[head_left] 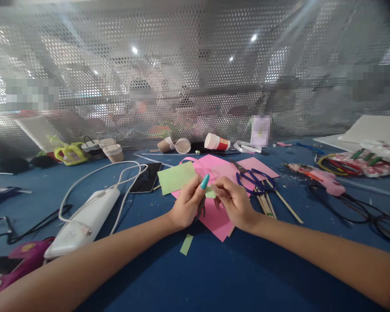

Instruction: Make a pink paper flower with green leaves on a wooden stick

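Note:
A small piece of light green paper (210,192) is pinched between my two hands, above the pink paper sheets (219,219). My left hand (189,201) grips its left end, the long turquoise thumbnail pointing up. My right hand (234,201) holds the other end with fingertips closed. Dark shapes below my left fingers are too unclear to name. Left of my hands lies a larger green paper (175,177), partly over the pink sheets. A green paper strip (186,245) rests on the blue table nearer to me. Blue-handled scissors (255,180) lie just beyond my right hand.
Wooden sticks (281,201) lie right of the pink paper. A phone (145,177) and a white power bank (84,223) with a looped cable are at left. Stacked paper cups (217,142) lie near the mesh screen (188,78). A pink glue gun (326,180) is at right.

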Demonstrator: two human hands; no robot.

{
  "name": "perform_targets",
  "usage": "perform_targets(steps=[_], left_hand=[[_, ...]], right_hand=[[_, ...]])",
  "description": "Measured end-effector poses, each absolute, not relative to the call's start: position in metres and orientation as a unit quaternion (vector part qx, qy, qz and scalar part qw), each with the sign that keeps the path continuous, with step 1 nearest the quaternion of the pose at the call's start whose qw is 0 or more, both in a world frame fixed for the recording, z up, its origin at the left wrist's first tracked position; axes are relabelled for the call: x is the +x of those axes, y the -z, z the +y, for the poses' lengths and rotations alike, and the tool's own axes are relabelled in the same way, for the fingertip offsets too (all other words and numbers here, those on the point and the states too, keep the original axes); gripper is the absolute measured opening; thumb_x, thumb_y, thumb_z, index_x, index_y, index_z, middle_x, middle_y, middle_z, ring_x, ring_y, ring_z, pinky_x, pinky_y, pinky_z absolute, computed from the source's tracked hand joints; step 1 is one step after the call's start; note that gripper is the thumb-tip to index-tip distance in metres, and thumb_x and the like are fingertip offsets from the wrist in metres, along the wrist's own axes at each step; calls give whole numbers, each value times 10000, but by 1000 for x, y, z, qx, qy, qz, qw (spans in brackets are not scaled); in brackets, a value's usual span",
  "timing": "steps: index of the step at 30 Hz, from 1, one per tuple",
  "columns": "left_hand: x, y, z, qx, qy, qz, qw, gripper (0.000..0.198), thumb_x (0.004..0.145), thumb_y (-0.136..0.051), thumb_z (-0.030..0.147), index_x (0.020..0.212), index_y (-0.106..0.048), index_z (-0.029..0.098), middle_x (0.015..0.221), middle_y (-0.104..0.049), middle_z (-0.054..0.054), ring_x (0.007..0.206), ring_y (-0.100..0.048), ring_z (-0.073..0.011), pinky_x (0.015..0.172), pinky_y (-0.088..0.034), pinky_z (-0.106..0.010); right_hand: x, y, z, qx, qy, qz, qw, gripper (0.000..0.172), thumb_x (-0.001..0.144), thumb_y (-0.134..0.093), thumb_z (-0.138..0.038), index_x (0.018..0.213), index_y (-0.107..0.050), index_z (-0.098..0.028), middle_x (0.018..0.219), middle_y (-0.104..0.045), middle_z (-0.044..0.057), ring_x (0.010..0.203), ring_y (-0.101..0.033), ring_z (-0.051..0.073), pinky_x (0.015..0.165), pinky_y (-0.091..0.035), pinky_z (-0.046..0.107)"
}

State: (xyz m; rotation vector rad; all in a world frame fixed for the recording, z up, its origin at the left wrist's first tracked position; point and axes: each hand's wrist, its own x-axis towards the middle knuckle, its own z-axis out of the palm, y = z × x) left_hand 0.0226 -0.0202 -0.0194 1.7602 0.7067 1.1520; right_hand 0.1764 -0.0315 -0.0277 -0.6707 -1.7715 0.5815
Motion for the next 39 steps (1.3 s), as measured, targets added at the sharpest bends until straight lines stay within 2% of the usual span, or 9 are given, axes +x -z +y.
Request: perform_targets(steps=[8,16,23,39], left_hand=[[21,16,-25,780,-476,275,300,377,935,-343,481,691,-379,196,484,-369,68,393,-351,-60,389,-291,-215],[20,18,-26,795,-484,264,253,349,959,-319,416,719,-418,181,481,-362,76,391,-345,-52,402,-289,-201],[20,18,-26,802,-501,245,215,306,966,-344,325,703,-404,180,489,-359,79,389,-338,-40,407,-284,-185],[21,18,-28,794,-526,253,172,289,964,-346,278,703,-422,180,501,-365,68,419,-338,-52,420,-290,-190]], right_hand=[[173,26,-39,-287,-238,-751,545,243,978,-355,-331,787,-457,-220,548,-433,-49,463,-426,102,485,-365,247],[171,29,-40,-285,-191,-744,574,251,968,-390,-267,731,-448,-209,547,-434,-52,458,-428,86,488,-365,231],[164,27,-44,-284,-215,-714,602,274,971,-393,-287,713,-435,-208,506,-408,-69,425,-393,74,455,-341,213],[159,28,-46,-306,-200,-704,609,302,973,-393,-291,684,-415,-205,493,-390,-73,426,-370,71,457,-338,204]])
